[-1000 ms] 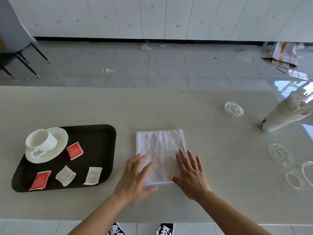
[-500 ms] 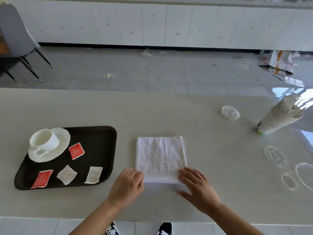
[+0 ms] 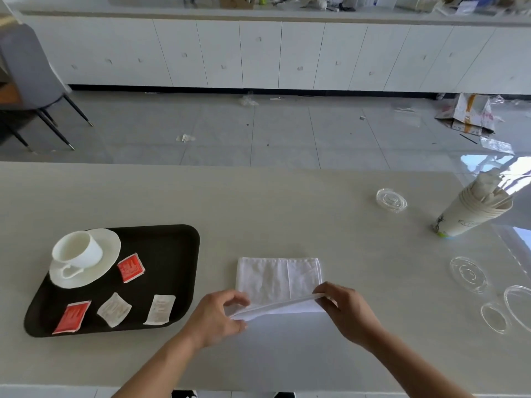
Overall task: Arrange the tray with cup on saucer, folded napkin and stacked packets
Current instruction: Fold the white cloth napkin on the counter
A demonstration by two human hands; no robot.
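On the left, the dark tray (image 3: pixel 172 242) holds the cup (image 3: pixel 77 250) upright on its saucer (image 3: pixel 107 248), so this part looks done. Four packets lie scattered and apart near it: two red packets (image 3: pixel 130 267) and two white packets (image 3: pixel 113 309), not yet stacked. In the middle, on the counter (image 3: pixel 258 202) beside the tray, lies the white napkin (image 3: pixel 275 280). The left hand (image 3: pixel 214 318) pinches its near left corner and the right hand (image 3: pixel 343 308) pinches its near right corner, both closed on the cloth, the near edge lifted. The risk I see: if one hand moves faster, the fold may come crooked, or the thin layers may slip apart between the fingers
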